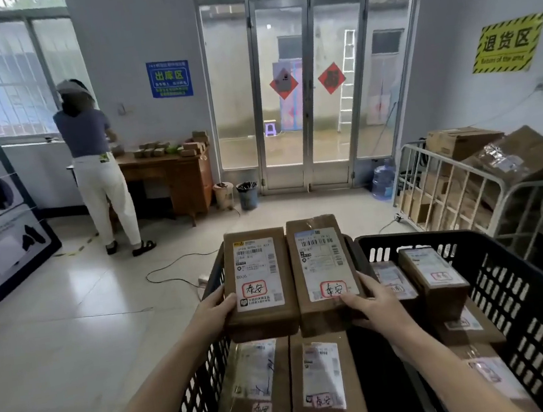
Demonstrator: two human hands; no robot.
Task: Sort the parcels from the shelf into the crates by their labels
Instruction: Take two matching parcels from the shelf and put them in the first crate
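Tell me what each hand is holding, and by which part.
The left hand grips the left parcel at its near left edge; the right hand grips the right parcel at its near right edge, thumb on top.

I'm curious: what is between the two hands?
In the head view, the left parcel and right parcel lie side by side between the left hand and right hand, each hand gripping one.

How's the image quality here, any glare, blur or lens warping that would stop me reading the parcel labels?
Head view: soft daylight from the glass doors and window, with sheen on the floor tiles; head view: wide-angle bending toward the edges; head view: labels on the two held parcels are fairly sharp, those on the parcels lying in the crate look smeared.
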